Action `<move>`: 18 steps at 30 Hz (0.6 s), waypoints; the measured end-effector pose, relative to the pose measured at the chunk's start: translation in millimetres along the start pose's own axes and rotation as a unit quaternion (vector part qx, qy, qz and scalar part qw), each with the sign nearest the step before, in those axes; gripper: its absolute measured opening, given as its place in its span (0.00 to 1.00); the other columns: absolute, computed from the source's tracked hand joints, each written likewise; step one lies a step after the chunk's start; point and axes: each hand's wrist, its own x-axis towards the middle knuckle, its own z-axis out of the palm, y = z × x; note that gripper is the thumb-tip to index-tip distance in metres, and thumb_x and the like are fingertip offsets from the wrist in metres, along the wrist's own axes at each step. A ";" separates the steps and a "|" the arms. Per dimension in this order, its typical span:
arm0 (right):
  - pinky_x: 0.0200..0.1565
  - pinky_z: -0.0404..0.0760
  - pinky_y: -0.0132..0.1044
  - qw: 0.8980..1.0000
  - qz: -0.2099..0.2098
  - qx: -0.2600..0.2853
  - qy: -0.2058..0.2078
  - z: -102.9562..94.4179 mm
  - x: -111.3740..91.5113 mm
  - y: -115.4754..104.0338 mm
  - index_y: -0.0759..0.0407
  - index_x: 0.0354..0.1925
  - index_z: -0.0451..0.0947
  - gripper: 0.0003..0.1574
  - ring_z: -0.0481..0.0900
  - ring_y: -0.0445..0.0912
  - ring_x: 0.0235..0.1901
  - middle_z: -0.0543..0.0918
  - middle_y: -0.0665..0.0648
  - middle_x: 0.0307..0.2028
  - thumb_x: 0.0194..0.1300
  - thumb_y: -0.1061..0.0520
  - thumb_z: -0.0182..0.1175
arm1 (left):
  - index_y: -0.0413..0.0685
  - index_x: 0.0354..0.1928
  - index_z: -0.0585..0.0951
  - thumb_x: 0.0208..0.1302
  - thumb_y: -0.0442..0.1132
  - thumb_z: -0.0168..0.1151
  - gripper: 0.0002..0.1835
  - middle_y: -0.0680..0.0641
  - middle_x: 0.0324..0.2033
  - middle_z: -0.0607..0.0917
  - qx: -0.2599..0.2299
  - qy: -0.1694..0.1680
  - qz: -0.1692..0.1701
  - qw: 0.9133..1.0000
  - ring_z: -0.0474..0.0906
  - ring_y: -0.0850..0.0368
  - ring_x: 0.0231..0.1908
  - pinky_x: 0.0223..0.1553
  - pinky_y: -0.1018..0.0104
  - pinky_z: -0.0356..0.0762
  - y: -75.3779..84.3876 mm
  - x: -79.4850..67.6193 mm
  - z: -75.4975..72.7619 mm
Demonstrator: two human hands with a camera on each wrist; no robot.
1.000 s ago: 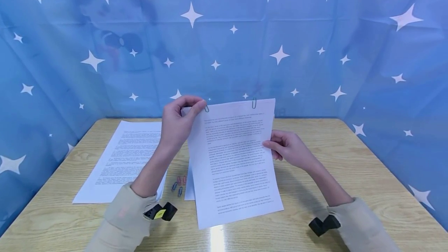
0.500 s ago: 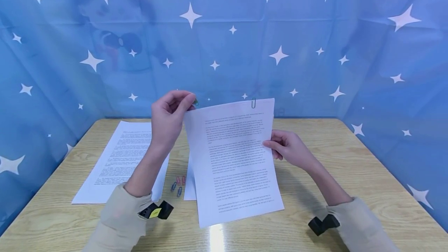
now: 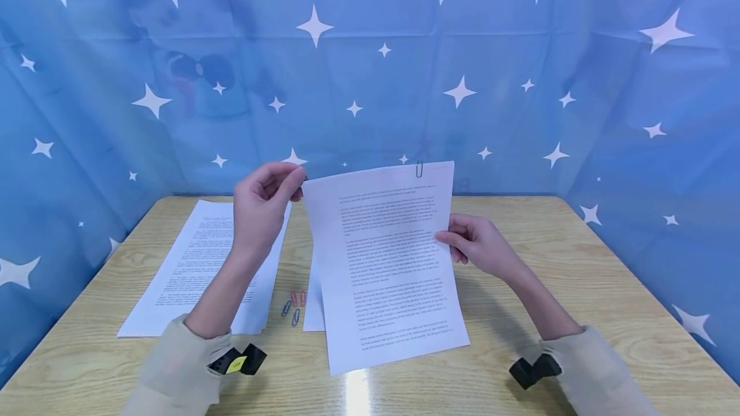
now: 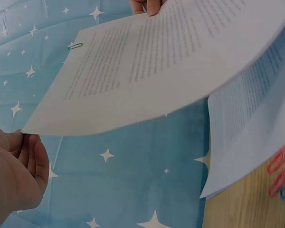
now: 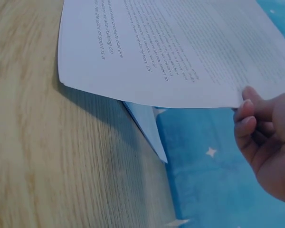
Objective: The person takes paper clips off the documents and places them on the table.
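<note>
A printed paper stack (image 3: 393, 262) is held upright above the table, its text facing the head camera. My right hand (image 3: 476, 246) pinches its right edge between thumb and fingers, also visible in the right wrist view. One green paper clip (image 3: 419, 169) sits on the top edge toward the right. My left hand (image 3: 260, 210) is at the top left corner, thumb against curled fingers, pinching a second green paper clip, of which only a sliver shows. In the left wrist view, the fingertips (image 4: 20, 135) overlap that corner and hide the clip.
Another printed stack (image 3: 214, 262) lies on the wooden table (image 3: 549, 262) at the left, partly behind my left arm. Pink paper clips (image 3: 295, 299) and blue paper clips (image 3: 296, 317) lie beside it. More paper (image 3: 313, 307) lies behind the held stack. A blue starry curtain (image 3: 370, 69) hangs behind.
My left hand has drawn the left green clip off the top edge, moving left and up, then down beside the corner. The right hand and held stack have barely moved.
</note>
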 end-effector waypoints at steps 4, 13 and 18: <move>0.18 0.66 0.33 1.000 0.003 -0.001 0.000 -0.1 -0.1 -1.6 0.61 0.47 0.81 0.07 0.69 0.51 0.16 0.74 0.56 0.18 0.74 0.62 0.59 | 0.34 0.43 0.84 0.68 0.34 0.67 0.08 0.49 0.30 0.87 0.000 -0.003 -0.015 1.000 0.82 0.58 0.28 0.36 0.68 0.82 -2.8 -4.6 -6.9; 0.18 0.67 0.33 1.000 -0.002 -0.003 0.006 -0.9 -0.8 -4.0 0.61 0.46 0.81 0.06 0.69 0.50 0.16 0.75 0.54 0.18 0.74 0.62 0.59 | 0.35 0.44 0.84 0.69 0.39 0.66 0.11 0.44 0.33 0.86 0.048 -0.014 -0.078 0.996 0.82 0.57 0.29 0.37 0.69 0.82 -7.6 -17.0 -17.9; 0.18 0.66 0.33 1.000 -0.001 -0.008 0.007 -0.9 -0.5 -3.5 0.61 0.45 0.81 0.06 0.69 0.49 0.15 0.74 0.54 0.18 0.74 0.62 0.59 | 0.34 0.45 0.84 0.71 0.41 0.65 0.13 0.41 0.35 0.85 0.092 -0.040 -0.110 0.989 0.83 0.56 0.31 0.38 0.71 0.82 -10.1 -23.1 -22.2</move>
